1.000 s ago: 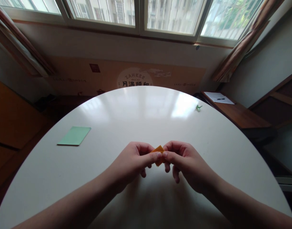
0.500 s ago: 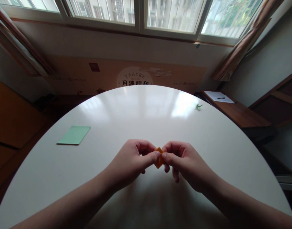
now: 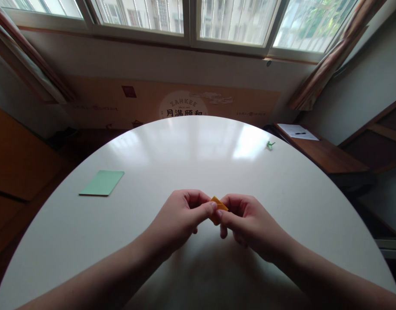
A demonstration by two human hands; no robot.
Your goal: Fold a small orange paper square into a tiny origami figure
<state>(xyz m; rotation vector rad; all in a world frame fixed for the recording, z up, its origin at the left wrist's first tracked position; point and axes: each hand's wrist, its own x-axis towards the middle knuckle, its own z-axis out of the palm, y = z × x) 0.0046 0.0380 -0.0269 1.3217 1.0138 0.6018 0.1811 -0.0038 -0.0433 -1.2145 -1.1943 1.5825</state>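
Note:
A small folded piece of orange paper is held between my two hands, above the near middle of the white table. My left hand pinches its left side, with the thumb on top and the fingers curled behind. From the right, my right hand grips it with its thumb pressed near the lower part and the index finger behind. Both thumbs nearly meet over the paper and cover part of its folds. The remaining right fingers hang curled below.
A pad of light green paper squares lies on the round white table at the left. A small green folded paper piece sits near the far right edge. Beyond it, a brown side desk bears white sheets and a pen.
The orange paper has turned between my fingers, and its upper right flap now shows. My right thumb has shifted slightly down and left. The green papers have stayed put on the table.

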